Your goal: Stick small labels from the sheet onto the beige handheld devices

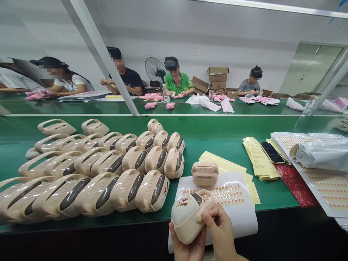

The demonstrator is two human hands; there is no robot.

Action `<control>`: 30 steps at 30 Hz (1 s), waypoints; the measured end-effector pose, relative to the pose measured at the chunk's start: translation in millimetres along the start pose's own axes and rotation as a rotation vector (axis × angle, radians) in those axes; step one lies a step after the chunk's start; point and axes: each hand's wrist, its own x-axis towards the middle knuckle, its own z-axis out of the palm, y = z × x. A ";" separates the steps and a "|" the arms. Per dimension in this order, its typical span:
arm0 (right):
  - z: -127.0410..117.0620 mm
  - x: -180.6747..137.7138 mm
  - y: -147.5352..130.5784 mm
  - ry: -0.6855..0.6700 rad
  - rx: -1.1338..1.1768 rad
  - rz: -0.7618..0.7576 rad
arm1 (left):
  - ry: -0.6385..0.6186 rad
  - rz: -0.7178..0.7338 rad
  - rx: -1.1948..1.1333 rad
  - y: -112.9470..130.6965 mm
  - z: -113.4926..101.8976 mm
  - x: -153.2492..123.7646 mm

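A beige portable speaker [187,223] with a pale mesh front, a small red and green print and a carrying handle is tilted above the table's front edge. My left hand [189,248] is closed around its lower end from beneath. At the round joint of the handle, the fingers of my right hand [221,228] are pinched together against the speaker's side; whether a small piece lies under them is hidden. Just behind, a second beige speaker [205,175] stands on a white sticker sheet [239,217] bearing rows of small oval red-and-gold stickers.
Several rows of beige speakers [127,190] fill the left of the green table [274,201]. Yellow paper sheets [252,192], a phone [272,152], red bubble wrap [297,185] and more sticker sheets [320,188] lie rightward. Across the bench, several people handle pink items.
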 end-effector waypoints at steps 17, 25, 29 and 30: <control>-11.2 18.1 -0.8 -0.009 -0.125 0.073 | -0.110 -0.137 0.069 5.0 15.1 9.7; -46.7 53.1 -53.0 -0.035 -0.018 -0.001 | 0.124 -0.047 0.861 40.6 -3.6 -8.2; -38.8 48.5 -83.1 -0.423 -0.100 0.081 | 0.117 0.040 1.176 57.8 -8.6 -3.8; -34.6 46.1 -87.6 -0.484 -0.133 0.093 | 0.041 0.029 1.238 60.4 -9.4 -0.7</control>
